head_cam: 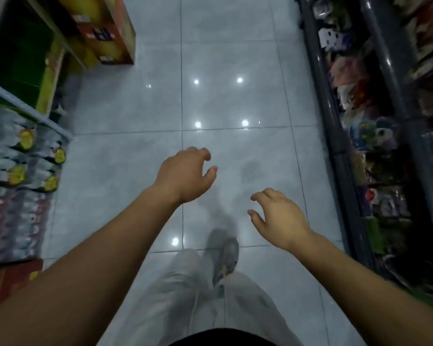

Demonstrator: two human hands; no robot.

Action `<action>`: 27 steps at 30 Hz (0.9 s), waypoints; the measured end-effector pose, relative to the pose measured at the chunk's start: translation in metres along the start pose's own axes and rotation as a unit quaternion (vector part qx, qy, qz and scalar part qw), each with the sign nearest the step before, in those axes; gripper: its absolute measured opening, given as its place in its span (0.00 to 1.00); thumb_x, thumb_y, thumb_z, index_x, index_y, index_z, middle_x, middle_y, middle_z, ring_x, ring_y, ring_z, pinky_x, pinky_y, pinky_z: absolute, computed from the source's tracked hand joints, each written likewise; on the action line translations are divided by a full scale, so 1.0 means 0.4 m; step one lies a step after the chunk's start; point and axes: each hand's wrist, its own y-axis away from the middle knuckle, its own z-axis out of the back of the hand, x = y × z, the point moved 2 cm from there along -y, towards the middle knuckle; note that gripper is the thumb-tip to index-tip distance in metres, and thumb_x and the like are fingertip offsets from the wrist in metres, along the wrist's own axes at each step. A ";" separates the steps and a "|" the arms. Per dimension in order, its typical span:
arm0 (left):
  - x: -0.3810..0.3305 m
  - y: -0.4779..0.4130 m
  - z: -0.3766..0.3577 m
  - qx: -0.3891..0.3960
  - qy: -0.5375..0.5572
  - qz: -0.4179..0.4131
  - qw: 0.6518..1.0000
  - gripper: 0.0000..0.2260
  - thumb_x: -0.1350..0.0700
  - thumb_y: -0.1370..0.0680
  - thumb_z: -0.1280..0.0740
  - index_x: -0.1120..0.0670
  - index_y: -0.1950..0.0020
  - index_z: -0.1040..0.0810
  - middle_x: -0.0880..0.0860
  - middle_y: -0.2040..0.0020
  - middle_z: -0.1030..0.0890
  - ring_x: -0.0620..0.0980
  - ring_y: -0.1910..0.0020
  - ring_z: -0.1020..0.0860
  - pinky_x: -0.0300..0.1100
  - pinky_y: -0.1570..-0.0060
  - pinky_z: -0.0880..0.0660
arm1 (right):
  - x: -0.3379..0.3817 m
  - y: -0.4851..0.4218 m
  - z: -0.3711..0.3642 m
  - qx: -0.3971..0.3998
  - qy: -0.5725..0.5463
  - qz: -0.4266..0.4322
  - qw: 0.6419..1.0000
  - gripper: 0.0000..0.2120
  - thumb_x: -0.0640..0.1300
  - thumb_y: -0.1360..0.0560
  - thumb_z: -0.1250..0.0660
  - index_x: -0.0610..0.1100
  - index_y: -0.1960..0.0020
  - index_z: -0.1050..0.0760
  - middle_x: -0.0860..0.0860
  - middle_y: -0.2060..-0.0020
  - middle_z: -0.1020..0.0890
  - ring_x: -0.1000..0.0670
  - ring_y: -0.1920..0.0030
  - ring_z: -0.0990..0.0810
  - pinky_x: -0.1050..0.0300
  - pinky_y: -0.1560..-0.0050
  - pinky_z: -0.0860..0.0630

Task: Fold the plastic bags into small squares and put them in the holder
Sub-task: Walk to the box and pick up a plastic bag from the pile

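Note:
No plastic bag and no holder show in the head view. My left hand (185, 174) hangs over the grey tiled floor at the centre, fingers loosely curled, holding nothing. My right hand (279, 217) is lower and to the right, fingers also loosely curled and empty. Both forearms reach forward from the bottom corners. Below them I see light trousers and one grey shoe (224, 253) stepping forward on the tiles.
A shop aisle of glossy grey tiles (235, 103) runs ahead. Shelves with bottled goods (18, 186) and yellow-orange cartons (105, 33) line the left. A dark rack of packaged goods (375, 146) lines the right.

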 end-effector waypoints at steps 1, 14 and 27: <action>0.011 -0.055 0.032 -0.006 0.003 0.006 1.000 0.20 0.41 0.18 0.39 0.49 0.31 0.26 0.50 0.40 0.21 0.51 0.45 0.21 0.50 0.46 0.22 | -0.004 -0.066 0.041 0.001 0.004 0.008 1.000 0.20 0.54 0.18 0.39 0.46 0.30 0.27 0.48 0.37 0.23 0.45 0.39 0.24 0.51 0.46 0.25; 0.287 -0.925 0.445 -0.025 -0.005 0.027 0.999 0.19 0.41 0.18 0.40 0.50 0.32 0.26 0.51 0.41 0.21 0.52 0.47 0.21 0.49 0.49 0.23 | 0.030 -0.996 0.503 -0.011 0.044 0.034 0.998 0.19 0.55 0.19 0.38 0.49 0.30 0.28 0.51 0.38 0.23 0.48 0.40 0.24 0.54 0.45 0.25; 0.416 -1.842 0.772 -0.027 0.019 0.077 0.996 0.18 0.42 0.18 0.39 0.49 0.32 0.26 0.49 0.41 0.21 0.52 0.46 0.22 0.48 0.48 0.25 | -0.046 -1.912 0.961 -0.007 0.049 0.076 0.996 0.19 0.55 0.19 0.39 0.49 0.30 0.28 0.51 0.41 0.21 0.48 0.41 0.23 0.50 0.45 0.23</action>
